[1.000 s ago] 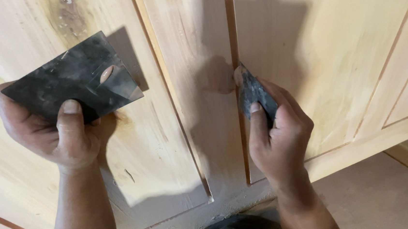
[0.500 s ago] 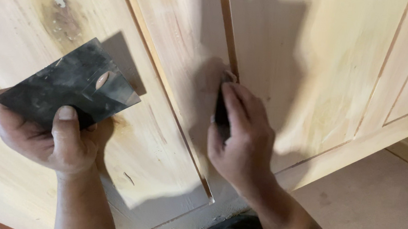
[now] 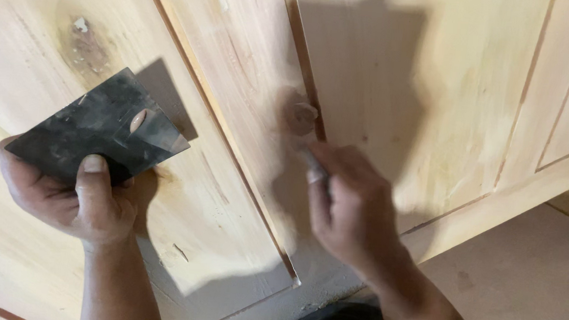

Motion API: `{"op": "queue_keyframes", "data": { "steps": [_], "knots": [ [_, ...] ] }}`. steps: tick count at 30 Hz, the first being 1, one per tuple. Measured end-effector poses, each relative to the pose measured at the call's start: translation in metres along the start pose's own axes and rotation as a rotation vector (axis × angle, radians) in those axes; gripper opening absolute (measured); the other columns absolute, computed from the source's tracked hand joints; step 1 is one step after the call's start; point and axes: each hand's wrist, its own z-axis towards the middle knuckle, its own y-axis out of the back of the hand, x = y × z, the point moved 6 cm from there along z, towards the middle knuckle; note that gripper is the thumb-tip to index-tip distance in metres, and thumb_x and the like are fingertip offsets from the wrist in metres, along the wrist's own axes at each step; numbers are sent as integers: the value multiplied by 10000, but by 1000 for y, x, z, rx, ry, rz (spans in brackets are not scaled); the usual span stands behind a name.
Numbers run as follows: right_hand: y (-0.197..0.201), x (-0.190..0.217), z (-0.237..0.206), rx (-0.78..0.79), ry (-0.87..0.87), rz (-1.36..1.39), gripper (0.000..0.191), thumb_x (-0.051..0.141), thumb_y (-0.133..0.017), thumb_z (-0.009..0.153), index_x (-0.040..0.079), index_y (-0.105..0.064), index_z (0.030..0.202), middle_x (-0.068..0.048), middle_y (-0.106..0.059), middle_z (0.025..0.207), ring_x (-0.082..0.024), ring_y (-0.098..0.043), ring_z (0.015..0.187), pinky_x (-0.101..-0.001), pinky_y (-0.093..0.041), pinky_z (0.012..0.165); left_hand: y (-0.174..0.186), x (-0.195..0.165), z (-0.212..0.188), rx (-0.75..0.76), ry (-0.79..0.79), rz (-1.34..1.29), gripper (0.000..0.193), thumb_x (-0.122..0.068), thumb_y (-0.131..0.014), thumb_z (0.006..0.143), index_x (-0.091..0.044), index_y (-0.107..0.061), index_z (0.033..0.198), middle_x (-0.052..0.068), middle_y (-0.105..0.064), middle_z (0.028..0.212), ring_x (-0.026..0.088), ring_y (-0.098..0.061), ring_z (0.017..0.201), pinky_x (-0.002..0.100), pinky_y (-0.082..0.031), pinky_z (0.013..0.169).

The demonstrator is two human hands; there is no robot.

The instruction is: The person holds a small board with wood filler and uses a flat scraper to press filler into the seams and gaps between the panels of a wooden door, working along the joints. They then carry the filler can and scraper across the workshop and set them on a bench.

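Filling a groove in a pale wooden panelled door [image 3: 237, 75], with the view drawn closer than a moment ago.

The right hand [image 3: 351, 209] has slid down the groove, leaving a putty smear [image 3: 298, 114] above it; blurred, its fingers are curled around a small scraper [image 3: 312, 163] against the wood. The left hand [image 3: 75, 194], unmoved, pinches a wide dark putty blade [image 3: 97, 128] between thumb and fingers, flat near the knot [image 3: 84, 42].

Warm bright light; hard shadows on wood; right-side motion blur.
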Motion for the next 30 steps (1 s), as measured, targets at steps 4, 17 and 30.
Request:
{"op": "queue_keyframes", "data": {
  "steps": [4, 17, 30],
  "knots": [
    [30, -16, 2, -207, -26, -35, 245, -2, -608, 999, -10, -691, 1229, -176, -732, 1050, -259, -753, 887, -345, -591, 765, 1, -3, -2, -16, 12, 59, 359, -284, -696, 981, 7, -488, 1011, 43, -477, 999, 130, -460, 860, 249, -384, 736],
    [23, -24, 12, -165, -67, 79, 234, -8, -609, 982, -32, -690, 1200, -187, -748, 1069, -258, -764, 927, -347, -588, 812, 4, 2, -1, 6, -2, 39, 299, -258, -689, 987, -42, -493, 1052, 31, -473, 987, 110, -467, 851, 233, -374, 709],
    [-2, 12, 6, -147, 149, -259, 334, -21, -656, 905, -85, -660, 1233, -184, -704, 1164, -278, -692, 973, -384, -614, 805, 6, 3, -2, 2, 15, 27, 312, -226, -681, 956, -5, -493, 1071, 40, -480, 998, 116, -471, 864, 228, -386, 731]
  ]
}}
